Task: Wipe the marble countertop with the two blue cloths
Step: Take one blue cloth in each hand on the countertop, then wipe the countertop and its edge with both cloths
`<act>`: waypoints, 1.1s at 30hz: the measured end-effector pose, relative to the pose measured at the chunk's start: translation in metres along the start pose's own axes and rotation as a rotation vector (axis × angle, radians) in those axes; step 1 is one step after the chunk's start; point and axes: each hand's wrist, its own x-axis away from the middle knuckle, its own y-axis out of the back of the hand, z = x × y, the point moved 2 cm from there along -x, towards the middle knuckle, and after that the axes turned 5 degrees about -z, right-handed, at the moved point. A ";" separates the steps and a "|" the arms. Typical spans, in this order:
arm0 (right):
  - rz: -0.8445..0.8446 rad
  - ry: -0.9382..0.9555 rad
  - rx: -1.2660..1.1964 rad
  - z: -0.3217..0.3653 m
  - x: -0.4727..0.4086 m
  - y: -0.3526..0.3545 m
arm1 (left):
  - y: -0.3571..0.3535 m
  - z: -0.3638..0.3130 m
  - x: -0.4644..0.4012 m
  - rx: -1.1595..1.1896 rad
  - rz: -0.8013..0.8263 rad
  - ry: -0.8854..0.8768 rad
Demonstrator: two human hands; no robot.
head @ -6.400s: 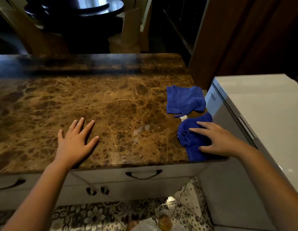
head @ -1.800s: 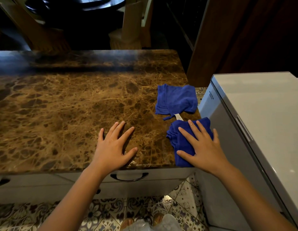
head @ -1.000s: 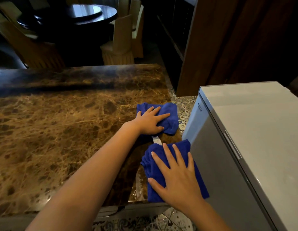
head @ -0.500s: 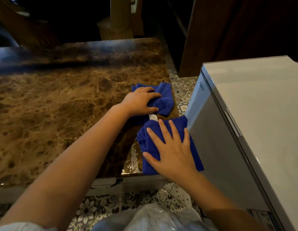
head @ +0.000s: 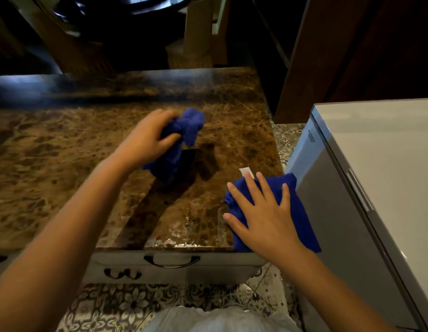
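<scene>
The brown marble countertop (head: 64,149) fills the left and middle of the head view. My left hand (head: 148,137) grips one bunched blue cloth (head: 184,130) and holds it just above the stone near the middle right, its lower end hanging down. My right hand (head: 263,212) lies flat, fingers spread, on the second blue cloth (head: 299,212) at the counter's front right corner. That cloth overhangs the front edge, and a white tag (head: 247,172) sticks out behind it. A wet, shiny patch (head: 184,231) shows on the stone by the front edge.
A tall white appliance (head: 376,188) stands close against the counter's right side. Drawers with dark handles (head: 171,261) sit below the front edge. Wooden chairs (head: 196,32) and a dark round table stand beyond the far edge. Patterned floor tiles (head: 160,303) lie below.
My left hand has closed on the far cloth, lifted it off the stone and carried it left toward the counter's middle. My right hand has stayed flat on the near cloth.
</scene>
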 end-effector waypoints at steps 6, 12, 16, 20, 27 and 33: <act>0.063 0.002 0.011 0.008 -0.015 -0.012 | 0.035 0.083 0.069 -0.152 0.163 0.195; 0.054 -0.009 0.025 0.010 -0.017 -0.011 | 0.022 0.105 0.110 -0.166 0.308 0.139; 0.048 0.000 0.038 0.013 -0.017 -0.010 | 0.033 0.122 0.119 -0.037 0.325 0.140; 0.038 0.000 0.045 0.017 -0.023 -0.011 | 0.034 0.134 0.115 -0.035 0.177 0.189; -0.002 -0.025 0.016 0.017 -0.022 -0.010 | 0.008 0.131 0.092 -0.235 0.036 0.392; -0.028 -0.035 0.014 0.016 -0.023 -0.013 | -0.016 0.147 0.097 -0.271 0.261 0.321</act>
